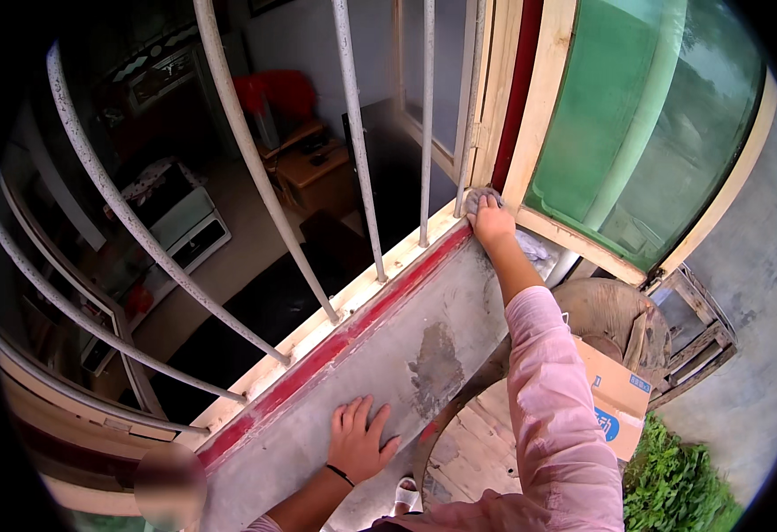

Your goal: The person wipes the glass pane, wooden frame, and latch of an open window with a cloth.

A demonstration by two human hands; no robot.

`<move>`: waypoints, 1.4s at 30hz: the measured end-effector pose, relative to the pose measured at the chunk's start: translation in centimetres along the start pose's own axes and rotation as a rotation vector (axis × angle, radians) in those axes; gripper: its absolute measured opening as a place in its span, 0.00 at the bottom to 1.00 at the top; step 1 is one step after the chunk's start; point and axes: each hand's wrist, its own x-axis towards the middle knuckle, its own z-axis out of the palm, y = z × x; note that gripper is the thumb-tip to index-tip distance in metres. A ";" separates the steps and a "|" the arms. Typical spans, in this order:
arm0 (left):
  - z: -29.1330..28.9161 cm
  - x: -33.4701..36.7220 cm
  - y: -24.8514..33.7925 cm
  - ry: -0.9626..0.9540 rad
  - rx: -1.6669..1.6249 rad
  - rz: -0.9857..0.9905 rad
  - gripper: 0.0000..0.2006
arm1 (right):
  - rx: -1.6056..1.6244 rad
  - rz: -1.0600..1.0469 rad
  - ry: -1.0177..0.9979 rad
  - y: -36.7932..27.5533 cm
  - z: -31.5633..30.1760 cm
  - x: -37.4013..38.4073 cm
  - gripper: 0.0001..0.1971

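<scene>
My right hand point(492, 225) reaches to the far right corner of the window frame, its fingers closed over a grey cloth point(482, 197). The cloth is pressed against the wood where the sill meets the upright. My left hand point(361, 441) lies flat on the grey concrete ledge point(309, 417) with its fingers spread and nothing in them. A red-painted strip point(317, 361) runs along the ledge beside the cream window sill point(304, 330). White metal bars point(357, 133) rise from that sill.
An open green-glass casement point(601, 133) swings out at the right. Below stand round wooden spools point(473, 443), a cardboard box point(615, 390) and a wooden crate point(699, 346). Green plants point(677, 479) grow at lower right. Behind the bars is a dim room with a wooden desk point(317, 182).
</scene>
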 end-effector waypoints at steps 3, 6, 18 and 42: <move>0.0 0.3 0.1 -0.002 -0.029 -0.010 0.28 | 0.099 0.071 -0.219 0.8 0.9 1.5 0.37; -0.1 0.5 0.1 -0.003 -0.053 -0.015 0.27 | 0.052 0.023 -0.232 1.1 1.2 2.6 0.37; 0.2 0.6 0.0 0.006 -0.078 -0.049 0.25 | -0.081 0.085 -0.210 -0.8 1.5 4.1 0.32; 0.0 0.5 -0.2 0.077 -0.067 -0.067 0.23 | 0.034 -0.068 -0.389 2.3 0.0 3.4 0.36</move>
